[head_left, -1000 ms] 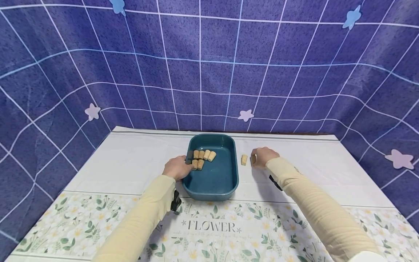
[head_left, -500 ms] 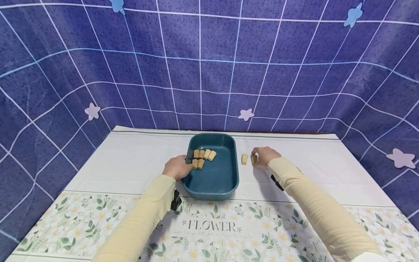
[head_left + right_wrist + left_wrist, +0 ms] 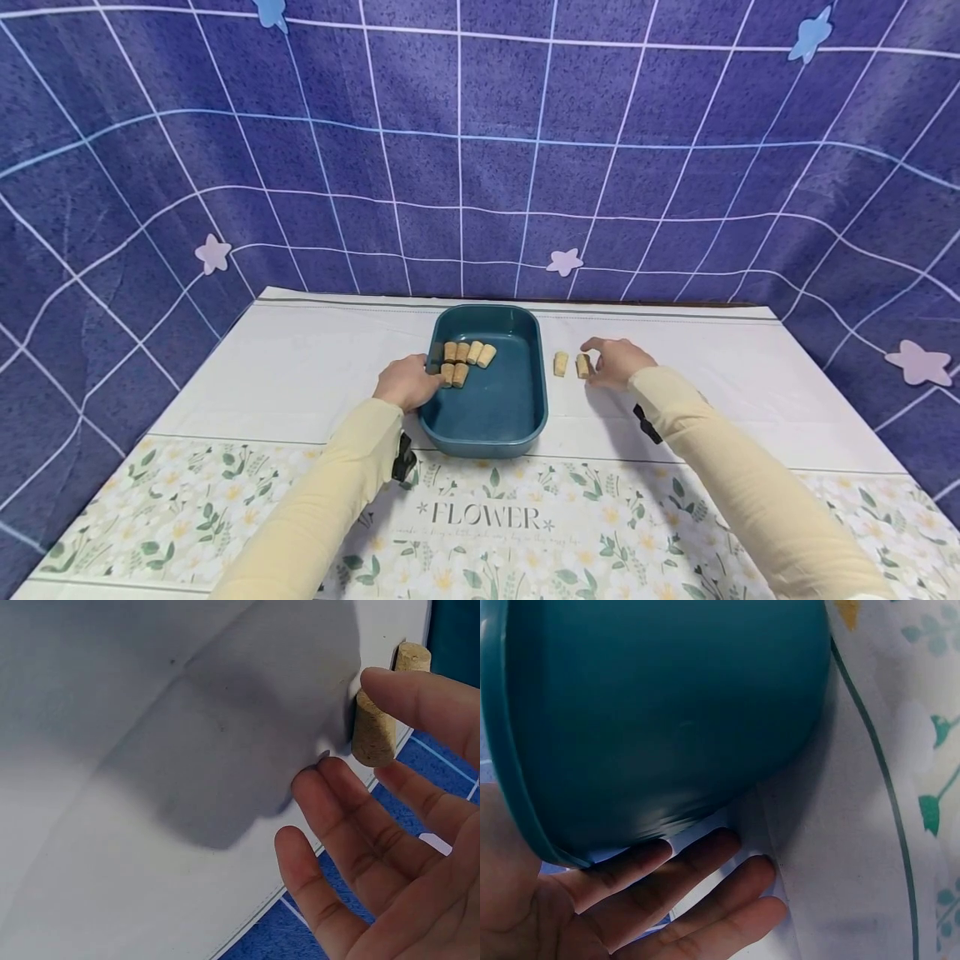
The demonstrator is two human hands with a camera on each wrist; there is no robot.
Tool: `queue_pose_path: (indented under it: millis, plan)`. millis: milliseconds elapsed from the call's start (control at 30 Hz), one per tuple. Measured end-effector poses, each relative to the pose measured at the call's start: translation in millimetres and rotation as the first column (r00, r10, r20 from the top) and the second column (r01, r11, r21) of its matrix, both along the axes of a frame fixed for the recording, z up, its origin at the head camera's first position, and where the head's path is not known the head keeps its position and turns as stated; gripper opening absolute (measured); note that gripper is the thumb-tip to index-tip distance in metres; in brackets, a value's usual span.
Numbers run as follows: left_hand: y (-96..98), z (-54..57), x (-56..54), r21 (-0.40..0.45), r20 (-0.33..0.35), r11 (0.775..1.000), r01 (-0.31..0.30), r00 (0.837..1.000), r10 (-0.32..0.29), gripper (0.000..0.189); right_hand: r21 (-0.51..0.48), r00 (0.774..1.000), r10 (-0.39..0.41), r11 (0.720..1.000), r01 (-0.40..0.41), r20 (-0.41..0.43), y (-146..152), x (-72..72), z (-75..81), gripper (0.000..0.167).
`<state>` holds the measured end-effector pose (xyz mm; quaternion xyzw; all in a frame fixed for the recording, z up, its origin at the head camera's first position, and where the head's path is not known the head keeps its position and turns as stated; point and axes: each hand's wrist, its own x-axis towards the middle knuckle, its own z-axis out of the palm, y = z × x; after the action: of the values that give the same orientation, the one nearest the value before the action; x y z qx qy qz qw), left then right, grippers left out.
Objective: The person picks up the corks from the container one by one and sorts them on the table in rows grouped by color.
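Note:
My left hand (image 3: pixel 407 383) holds the left wall of a teal rectangular tray (image 3: pixel 498 412), thumb over the rim. In the left wrist view, that hand's fingers (image 3: pixel 641 900) reach along the outside of the wall. Several corks lie grouped inside the tray, among them a darker brown cork (image 3: pixel 461 375) and a paler cork (image 3: pixel 487 356). Right of the tray, two corks rest side by side on the table: a left cork (image 3: pixel 560 364) and a right cork (image 3: pixel 582 365). My right hand (image 3: pixel 618 365) is around the right cork (image 3: pixel 373 739), fingers spread, without gripping it.
A white cloth (image 3: pixel 300 367) covers the table, with a floral band (image 3: pixel 225 500) along the front reading "FLOWER". Behind and at the sides hangs a blue grid-patterned curtain (image 3: pixel 495 175) with star shapes.
My right hand has loosened its fingers from the right cork and drawn back slightly to the right, leaving the cork on the table. The left hand and tray stay in place.

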<state>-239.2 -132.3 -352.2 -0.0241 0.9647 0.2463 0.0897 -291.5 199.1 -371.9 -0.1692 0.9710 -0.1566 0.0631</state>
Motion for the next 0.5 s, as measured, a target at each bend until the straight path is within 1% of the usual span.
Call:
queue_pose_path:
  millis: [133, 267, 367, 500]
  plan:
    - [-0.3, 0.4, 0.2, 0.007, 0.002, 1.0, -0.003, 1.0, 0.003, 0.043, -0.01, 1.0, 0.013, 1.0, -0.013, -0.004, 1.6, 2.5, 1.2, 0.062]
    - [-0.3, 1.0, 0.3, 0.007, 0.006, 1.0, -0.006, 1.0, 0.006, 0.043, -0.02, 1.0, -0.007, 1.0, 0.007, -0.014, -1.6, 8.3, 9.6, 0.061]
    - [-0.3, 0.7, 0.4, 0.0, 0.006, 1.0, -0.006, 1.0, 0.006, 0.044, -0.027, 0.999, -0.011, 1.0, 0.009, -0.047, -5.8, 13.2, 17.0, 0.055]
    - [-0.8, -0.3, -0.1, -0.003, 0.003, 1.0, -0.001, 1.0, 0.001, 0.044, -0.032, 0.995, 0.006, 0.999, -0.01, -0.101, -11.4, 16.9, 24.0, 0.046]
